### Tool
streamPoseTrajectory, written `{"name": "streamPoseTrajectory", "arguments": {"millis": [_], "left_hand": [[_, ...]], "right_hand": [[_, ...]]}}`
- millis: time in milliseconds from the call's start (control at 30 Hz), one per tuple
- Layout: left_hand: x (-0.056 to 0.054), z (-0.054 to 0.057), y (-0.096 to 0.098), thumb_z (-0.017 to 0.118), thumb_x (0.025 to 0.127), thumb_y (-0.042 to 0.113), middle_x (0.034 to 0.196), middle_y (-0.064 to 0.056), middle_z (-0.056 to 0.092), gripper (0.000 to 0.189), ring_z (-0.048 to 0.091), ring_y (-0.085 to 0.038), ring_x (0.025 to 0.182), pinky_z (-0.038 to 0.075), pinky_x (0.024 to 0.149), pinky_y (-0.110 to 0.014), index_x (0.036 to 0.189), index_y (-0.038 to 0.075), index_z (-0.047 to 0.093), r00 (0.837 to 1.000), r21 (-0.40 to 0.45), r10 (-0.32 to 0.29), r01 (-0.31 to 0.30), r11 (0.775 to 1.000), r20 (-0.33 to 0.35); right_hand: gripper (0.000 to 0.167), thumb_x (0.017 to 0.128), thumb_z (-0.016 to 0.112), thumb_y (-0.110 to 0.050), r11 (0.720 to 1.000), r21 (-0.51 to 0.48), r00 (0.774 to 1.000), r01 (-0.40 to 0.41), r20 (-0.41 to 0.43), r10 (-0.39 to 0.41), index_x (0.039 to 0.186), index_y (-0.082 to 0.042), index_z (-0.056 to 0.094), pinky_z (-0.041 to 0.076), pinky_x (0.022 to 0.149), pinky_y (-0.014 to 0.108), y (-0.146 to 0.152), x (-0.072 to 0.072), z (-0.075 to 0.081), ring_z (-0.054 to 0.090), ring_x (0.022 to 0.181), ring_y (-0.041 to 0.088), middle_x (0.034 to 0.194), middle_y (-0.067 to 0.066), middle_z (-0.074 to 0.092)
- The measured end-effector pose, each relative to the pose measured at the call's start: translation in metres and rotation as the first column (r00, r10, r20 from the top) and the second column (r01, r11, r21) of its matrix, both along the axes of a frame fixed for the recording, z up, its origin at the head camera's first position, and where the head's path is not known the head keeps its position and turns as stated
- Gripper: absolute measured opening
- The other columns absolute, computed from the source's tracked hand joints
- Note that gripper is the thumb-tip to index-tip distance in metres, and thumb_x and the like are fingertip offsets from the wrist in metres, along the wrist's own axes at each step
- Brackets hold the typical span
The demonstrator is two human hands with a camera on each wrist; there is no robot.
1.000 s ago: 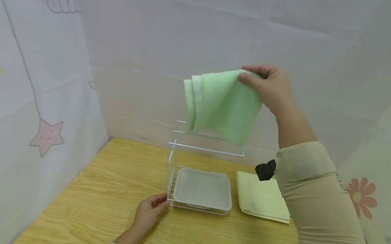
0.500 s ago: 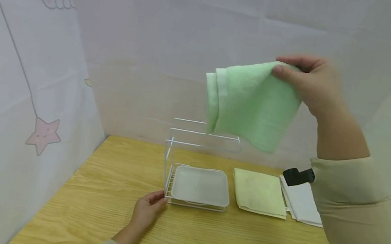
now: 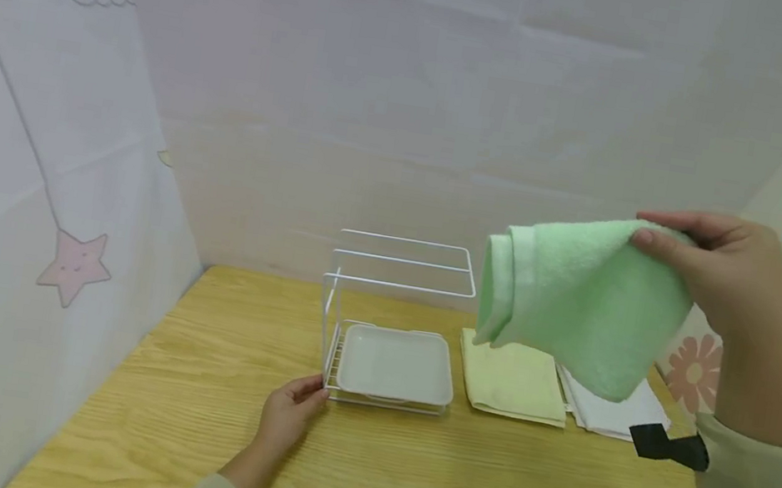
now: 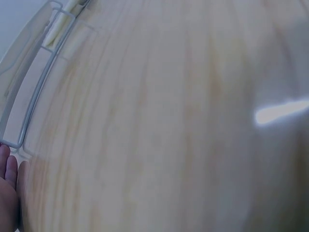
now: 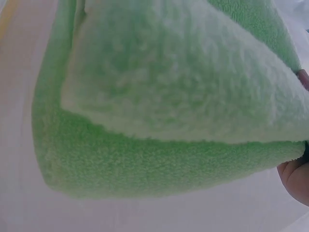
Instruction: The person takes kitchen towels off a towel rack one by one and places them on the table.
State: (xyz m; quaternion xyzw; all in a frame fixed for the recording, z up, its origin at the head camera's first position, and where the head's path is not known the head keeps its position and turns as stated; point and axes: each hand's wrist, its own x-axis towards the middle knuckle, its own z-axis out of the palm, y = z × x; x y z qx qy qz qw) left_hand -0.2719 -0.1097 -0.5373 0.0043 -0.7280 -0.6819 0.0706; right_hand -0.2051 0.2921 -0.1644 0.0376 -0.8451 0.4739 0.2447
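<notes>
My right hand (image 3: pixel 743 271) pinches a folded light-green towel (image 3: pixel 580 298) by its top edge, thumb on the near side. The towel hangs in the air right of the rack, its folded layers filling the right wrist view. At the front left corner of a white wire rack (image 3: pixel 400 286), my left hand (image 3: pixel 285 414) pinches the frame low down between thumb and fingers. A pale grey tray (image 3: pixel 397 365) sits in the rack's base, under the bars. Part of the left hand (image 4: pixel 7 193) shows at the rack's corner in the left wrist view.
A folded yellow towel (image 3: pixel 514 385) lies right of the rack, with a folded white towel (image 3: pixel 612 412) beside it, partly behind the green one. All stand on a wooden table (image 3: pixel 401 482) with patterned cloth walls (image 3: pixel 383 91) at the back and sides.
My right hand has carried the green towel from above the rack to the right, then lower, over the yellow and white towels. The left hand stays at the rack's corner.
</notes>
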Motion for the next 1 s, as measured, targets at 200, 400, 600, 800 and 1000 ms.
{"name": "streamPoseTrajectory", "arguments": {"millis": [200, 400, 600, 800, 1000], "left_hand": [[0.001, -0.001, -0.002, 0.069, 0.089, 0.003, 0.113, -0.03, 0.067, 0.029, 0.067, -0.002, 0.085, 0.057, 0.074, -0.013, 0.114, -0.011, 0.065, 1.0, -0.008, 0.009, -0.009, 1.0, -0.012], [0.001, -0.003, -0.003, 0.071, 0.089, 0.006, 0.115, -0.026, 0.068, 0.032, 0.067, -0.005, 0.088, 0.057, 0.075, -0.014, 0.117, -0.008, 0.066, 1.0, -0.009, 0.013, -0.013, 1.0, 0.025], [0.001, -0.002, -0.003, 0.071, 0.09, 0.01, 0.117, -0.024, 0.068, 0.035, 0.066, -0.003, 0.088, 0.058, 0.077, -0.016, 0.119, -0.007, 0.065, 0.999, -0.017, 0.005, -0.004, 1.0, 0.039], [0.002, -0.001, -0.002, 0.071, 0.09, 0.008, 0.117, -0.025, 0.068, 0.034, 0.065, 0.0, 0.086, 0.058, 0.078, -0.018, 0.119, -0.008, 0.065, 0.999, -0.007, 0.006, -0.005, 1.0, 0.043], [0.001, -0.001, -0.002, 0.071, 0.089, 0.009, 0.117, -0.024, 0.068, 0.034, 0.063, 0.005, 0.083, 0.056, 0.077, -0.013, 0.118, -0.007, 0.066, 0.999, -0.01, 0.013, -0.013, 1.0, 0.043]], "right_hand": [[0.02, 0.087, 0.076, -0.022, 0.998, 0.058, 0.993, 0.04, 0.11, -0.046, 0.106, -0.028, 0.077, 0.052, 0.053, 0.016, 0.025, 0.018, -0.045, 0.061, 0.07, -0.006, 0.083, -0.033, 0.066], [0.024, 0.089, 0.073, -0.031, 0.984, 0.177, 0.978, 0.018, 0.201, -0.054, 0.112, -0.024, 0.074, 0.055, 0.089, 0.023, 0.039, 0.035, -0.092, 0.058, 0.112, 0.0, 0.094, -0.042, 0.057], [0.022, 0.087, 0.075, -0.019, 0.969, 0.244, 0.986, -0.032, 0.169, -0.01, 0.109, -0.015, 0.076, 0.044, 0.087, 0.008, 0.042, 0.051, -0.133, 0.048, 0.12, -0.008, 0.086, -0.034, 0.063], [0.022, 0.087, 0.075, -0.021, 0.979, 0.2, 0.963, -0.028, 0.267, -0.027, 0.107, -0.011, 0.076, 0.051, 0.06, 0.018, 0.039, 0.068, -0.166, 0.053, 0.087, -0.017, 0.093, -0.037, 0.063], [0.018, 0.085, 0.075, -0.011, 0.986, 0.162, 0.968, -0.046, 0.25, 0.004, 0.103, -0.008, 0.077, 0.05, 0.064, 0.014, 0.035, 0.083, -0.188, 0.054, 0.091, -0.016, 0.094, -0.032, 0.067]]}}
